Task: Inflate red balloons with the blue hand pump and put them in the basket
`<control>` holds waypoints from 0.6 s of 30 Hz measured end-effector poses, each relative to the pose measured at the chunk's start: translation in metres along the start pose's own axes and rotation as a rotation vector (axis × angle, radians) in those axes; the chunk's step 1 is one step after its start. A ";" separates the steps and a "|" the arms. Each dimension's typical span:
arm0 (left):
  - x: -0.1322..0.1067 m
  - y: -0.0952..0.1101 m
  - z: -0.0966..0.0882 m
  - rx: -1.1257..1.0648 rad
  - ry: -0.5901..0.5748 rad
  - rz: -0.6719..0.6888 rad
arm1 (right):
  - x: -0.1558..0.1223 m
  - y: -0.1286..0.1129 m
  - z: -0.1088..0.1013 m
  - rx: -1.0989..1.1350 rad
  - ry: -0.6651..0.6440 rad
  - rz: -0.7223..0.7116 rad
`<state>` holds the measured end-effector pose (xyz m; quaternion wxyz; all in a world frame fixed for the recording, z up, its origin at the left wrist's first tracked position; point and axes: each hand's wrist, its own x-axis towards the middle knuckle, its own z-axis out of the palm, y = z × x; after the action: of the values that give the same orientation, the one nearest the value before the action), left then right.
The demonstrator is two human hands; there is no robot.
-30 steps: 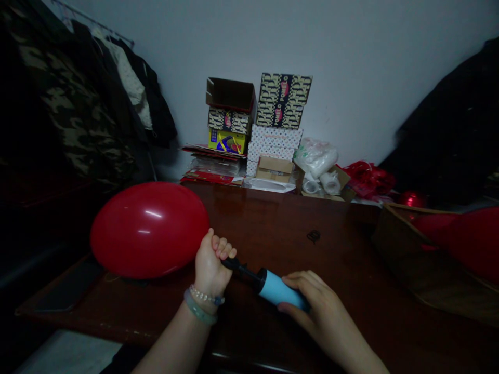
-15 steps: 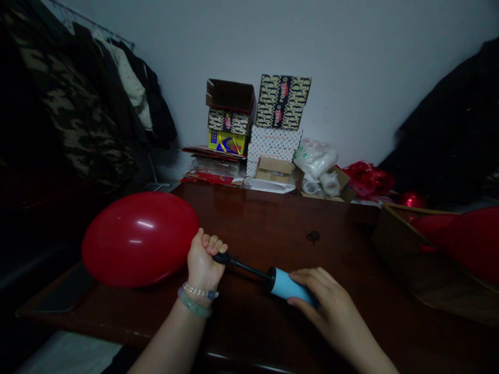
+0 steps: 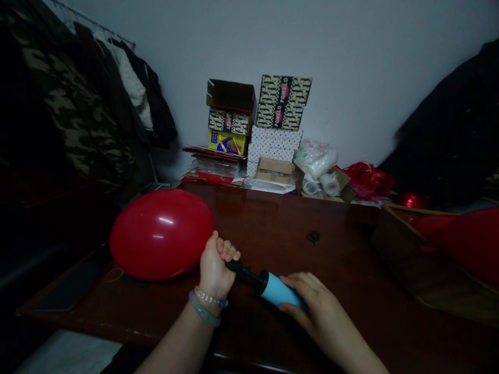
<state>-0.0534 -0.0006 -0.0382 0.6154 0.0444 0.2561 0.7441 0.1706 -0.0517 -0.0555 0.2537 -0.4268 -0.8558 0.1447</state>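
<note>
A large red balloon (image 3: 161, 234), blown up, is left of my left hand (image 3: 219, 259). That hand is closed in a fist where the balloon's neck meets the black end of a hand pump; the neck itself is hidden by the fingers. The hand balloon pump (image 3: 281, 289) has a light blue barrel, and a short black rod shows between barrel and fist. My right hand (image 3: 317, 306) is wrapped around the barrel from the right. The pump slants down to the right above the brown table (image 3: 273, 223).
A thin black loop (image 3: 313, 237) lies on the table. At left are a dark flat object (image 3: 72, 285) and a yellowish band (image 3: 114, 274). A brown bin (image 3: 413, 259) holding red balloons stands at right. Stacked boxes (image 3: 275, 143) and plastic bags (image 3: 316, 157) line the wall.
The balloon and my left hand have moved right. My right hand has shifted slightly left with the barrel, so less of the black rod shows. The yellowish band has come into sight.
</note>
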 end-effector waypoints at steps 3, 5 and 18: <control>0.005 0.011 -0.001 -0.010 -0.015 0.017 | 0.000 0.001 -0.005 0.022 -0.030 0.025; 0.009 0.018 -0.002 -0.030 -0.012 0.039 | 0.000 0.004 -0.008 0.018 -0.014 0.028; 0.014 0.023 -0.002 -0.090 0.031 0.056 | 0.000 0.006 -0.013 -0.001 0.013 0.017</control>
<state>-0.0779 0.0092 -0.0337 0.5918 0.0122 0.2303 0.7724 0.1820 -0.0478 -0.0472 0.2578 -0.4352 -0.8506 0.1435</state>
